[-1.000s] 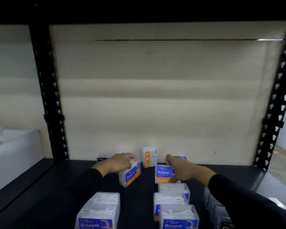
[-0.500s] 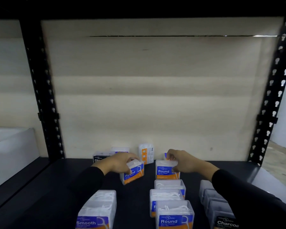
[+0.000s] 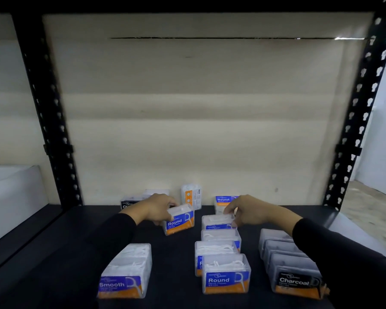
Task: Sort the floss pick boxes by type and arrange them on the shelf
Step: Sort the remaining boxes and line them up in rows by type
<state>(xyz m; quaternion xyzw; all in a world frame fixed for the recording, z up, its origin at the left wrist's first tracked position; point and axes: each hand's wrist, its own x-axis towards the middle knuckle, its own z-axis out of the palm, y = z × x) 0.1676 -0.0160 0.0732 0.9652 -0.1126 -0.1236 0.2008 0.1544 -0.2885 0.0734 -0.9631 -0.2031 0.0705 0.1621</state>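
Clear floss pick boxes stand in three front-to-back rows on the black shelf (image 3: pixel 176 259): a Smooth row (image 3: pixel 125 273) at left, a Round row (image 3: pixel 223 270) in the middle, a Charcoal row (image 3: pixel 292 268) at right. My left hand (image 3: pixel 156 208) grips a tilted Round box (image 3: pixel 179 219) left of the middle row. My right hand (image 3: pixel 247 210) holds the rearmost Round box of the middle row (image 3: pixel 217 220) by its top. Behind it another Round box (image 3: pixel 223 202) stands against the back wall.
At the back stand an upright white box (image 3: pixel 191 197) showing its side label, and a black Charcoal box (image 3: pixel 128 202) partly hidden behind my left hand. Black perforated posts (image 3: pixel 47 112) (image 3: pixel 361 103) frame the bay. A white box (image 3: pixel 11 192) sits in the neighbouring bay at left.
My right hand has drawn its Round box toward me, up against the middle row, uncovering another Round box at the wall. My left hand has kept its tilted box, shifting little.
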